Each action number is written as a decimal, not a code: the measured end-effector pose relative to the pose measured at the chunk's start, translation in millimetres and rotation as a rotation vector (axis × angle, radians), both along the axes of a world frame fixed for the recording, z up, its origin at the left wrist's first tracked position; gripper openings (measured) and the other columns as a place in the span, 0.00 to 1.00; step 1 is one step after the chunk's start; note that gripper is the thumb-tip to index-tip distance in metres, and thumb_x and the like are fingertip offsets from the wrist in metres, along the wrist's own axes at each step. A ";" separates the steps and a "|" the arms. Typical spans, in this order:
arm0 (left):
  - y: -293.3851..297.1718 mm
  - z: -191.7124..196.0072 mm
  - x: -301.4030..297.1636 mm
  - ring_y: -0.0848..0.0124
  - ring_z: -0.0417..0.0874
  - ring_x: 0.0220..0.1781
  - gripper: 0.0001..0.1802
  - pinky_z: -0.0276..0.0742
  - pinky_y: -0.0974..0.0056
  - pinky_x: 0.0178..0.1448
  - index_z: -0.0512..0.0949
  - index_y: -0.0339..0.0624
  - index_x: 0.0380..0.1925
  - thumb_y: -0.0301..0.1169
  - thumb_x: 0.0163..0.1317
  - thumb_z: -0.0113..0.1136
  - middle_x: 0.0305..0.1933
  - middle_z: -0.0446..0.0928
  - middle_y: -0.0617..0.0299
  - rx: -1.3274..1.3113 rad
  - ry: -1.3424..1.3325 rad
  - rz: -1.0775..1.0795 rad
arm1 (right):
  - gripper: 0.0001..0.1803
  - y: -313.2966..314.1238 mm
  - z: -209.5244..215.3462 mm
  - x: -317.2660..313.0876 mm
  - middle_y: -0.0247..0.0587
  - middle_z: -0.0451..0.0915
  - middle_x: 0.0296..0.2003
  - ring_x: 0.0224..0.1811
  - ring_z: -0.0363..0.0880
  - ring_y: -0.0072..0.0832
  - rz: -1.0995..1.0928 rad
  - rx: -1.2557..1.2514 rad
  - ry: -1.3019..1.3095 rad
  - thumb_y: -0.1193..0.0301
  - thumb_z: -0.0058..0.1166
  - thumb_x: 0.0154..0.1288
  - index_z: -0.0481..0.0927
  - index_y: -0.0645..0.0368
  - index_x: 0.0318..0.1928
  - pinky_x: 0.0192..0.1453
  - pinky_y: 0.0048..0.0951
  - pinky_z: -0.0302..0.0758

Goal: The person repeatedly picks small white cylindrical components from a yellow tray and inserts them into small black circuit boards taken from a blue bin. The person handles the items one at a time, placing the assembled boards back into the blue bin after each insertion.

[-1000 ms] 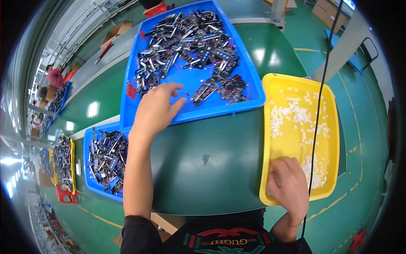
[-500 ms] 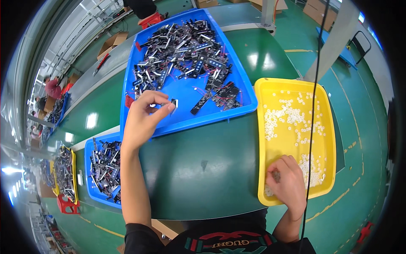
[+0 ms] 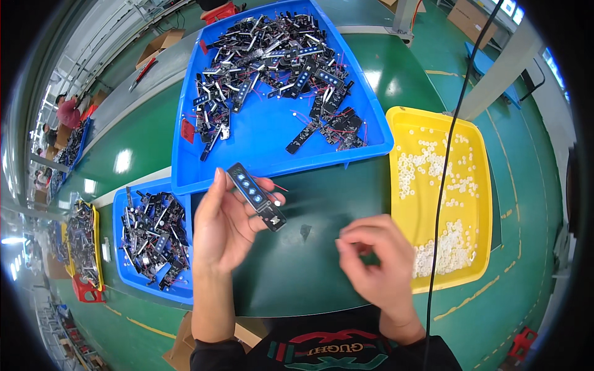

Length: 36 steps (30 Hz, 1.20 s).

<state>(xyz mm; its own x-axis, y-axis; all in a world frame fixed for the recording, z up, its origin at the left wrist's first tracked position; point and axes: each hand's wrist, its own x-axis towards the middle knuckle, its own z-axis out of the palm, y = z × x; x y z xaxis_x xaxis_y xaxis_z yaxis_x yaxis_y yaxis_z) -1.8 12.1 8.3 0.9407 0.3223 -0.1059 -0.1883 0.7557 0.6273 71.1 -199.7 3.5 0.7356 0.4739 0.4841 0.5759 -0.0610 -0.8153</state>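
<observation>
Wears blk top (image 3: 297, 328) w/ red & grn chest print (image 3: 331, 338), blk slvs (image 3: 213, 356), bare hands (image 3: 224, 232).

Left hand (image 3: 221, 232) turned palm up, fingers curled, thumb pointing forward, above a bare left forearm (image 3: 212, 306). Right hand (image 3: 385, 263) angles inward, thumb and forefinger tips pinched together.

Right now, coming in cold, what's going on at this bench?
A person's left hand holds a slim black board over the green table, just in front of the large blue tray, which has a heap of similar boards in it. The right hand is bent, thumb and fingertips close together, beside the yellow tray of small white rings; whether it pinches anything can't be made out.
</observation>
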 end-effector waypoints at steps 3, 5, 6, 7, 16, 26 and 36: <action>-12.7 -4.6 -3.9 0.51 0.83 0.47 0.20 0.84 0.58 0.46 0.69 0.35 0.50 0.41 0.69 0.50 0.45 0.77 0.44 -0.008 0.018 -0.023 | 0.11 20.2 -10.1 -7.8 0.41 0.79 0.33 0.23 0.75 0.22 0.044 0.074 0.077 0.86 0.61 0.50 0.78 0.62 0.35 0.23 0.20 0.71; -18.8 -11.9 -5.8 0.53 0.83 0.46 0.22 0.84 0.58 0.48 0.68 0.35 0.52 0.36 0.64 0.60 0.46 0.77 0.44 0.129 0.019 -0.022 | 0.11 25.4 -20.2 -8.1 0.40 0.79 0.35 0.23 0.74 0.19 0.067 0.135 0.151 0.86 0.61 0.52 0.78 0.62 0.36 0.23 0.19 0.69; -21.7 -9.9 -5.6 0.55 0.84 0.44 0.26 0.83 0.58 0.48 0.66 0.37 0.51 0.25 0.55 0.67 0.43 0.78 0.47 0.013 0.067 -0.032 | 0.11 26.8 -25.8 -8.0 0.40 0.79 0.36 0.24 0.73 0.18 0.077 0.175 0.202 0.85 0.60 0.53 0.79 0.63 0.37 0.24 0.18 0.69; -23.7 -10.5 -5.2 0.55 0.84 0.45 0.25 0.82 0.58 0.48 0.66 0.38 0.50 0.22 0.55 0.66 0.43 0.79 0.48 0.044 0.076 -0.035 | 0.11 27.5 -28.9 -7.8 0.40 0.79 0.36 0.24 0.73 0.17 0.089 0.215 0.251 0.85 0.60 0.55 0.79 0.63 0.39 0.24 0.18 0.68; -41.3 -13.5 -3.2 0.57 0.85 0.39 0.27 0.82 0.55 0.47 0.61 0.42 0.47 0.15 0.52 0.64 0.37 0.80 0.47 0.335 0.119 0.131 | 0.10 23.0 -35.7 -7.1 0.41 0.77 0.38 0.28 0.72 0.16 0.185 0.412 0.441 0.84 0.60 0.58 0.82 0.66 0.41 0.28 0.17 0.67; -45.2 -17.6 -8.1 0.58 0.84 0.46 0.25 0.83 0.64 0.47 0.56 0.42 0.44 0.12 0.56 0.59 0.41 0.79 0.34 0.499 -0.009 0.071 | 0.10 24.1 -35.2 -4.1 0.39 0.75 0.38 0.27 0.72 0.16 0.196 0.278 0.237 0.84 0.62 0.56 0.83 0.63 0.40 0.26 0.18 0.67; -50.5 -12.7 -9.3 0.57 0.85 0.42 0.25 0.82 0.63 0.46 0.56 0.43 0.42 0.14 0.55 0.62 0.38 0.80 0.36 0.533 -0.004 0.106 | 0.13 24.9 -36.9 -9.3 0.40 0.76 0.38 0.26 0.71 0.16 0.182 0.373 0.432 0.84 0.62 0.56 0.82 0.65 0.43 0.27 0.18 0.67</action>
